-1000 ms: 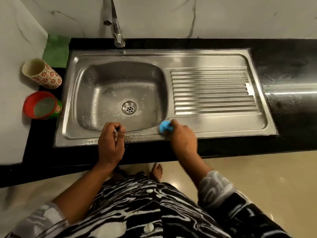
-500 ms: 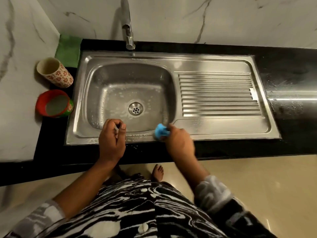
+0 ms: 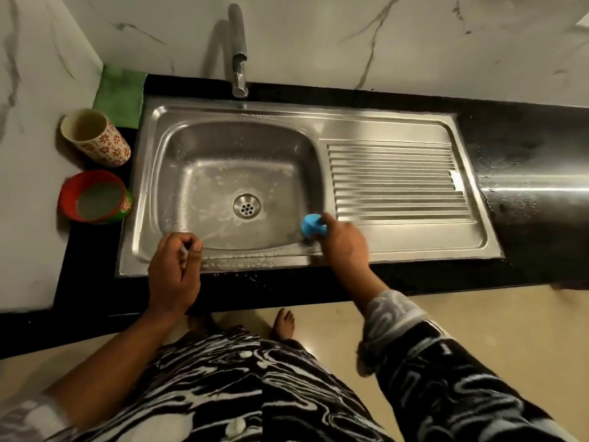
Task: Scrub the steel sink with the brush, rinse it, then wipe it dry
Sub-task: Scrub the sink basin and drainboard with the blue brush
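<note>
Stage: scrubbing, as I judge it; the rinse and the wipe are not yet begun.
Brush: the blue brush (image 3: 312, 225) sits at the near right corner of the steel sink (image 3: 382, 122) basin, gripped by the curled fingers of the right hand (image 3: 345, 242).
Left hand (image 3: 175, 269): fingers curled in, holding nothing visible, over the front rim.
Done: suds (image 3: 223, 215) streak the floor around the drain (image 3: 246, 206).
Left: drainboard (image 3: 395, 180) shows no foam; tap (image 3: 239, 81) shows no water; green cloth (image 3: 122, 94) lies at the back left.
</note>
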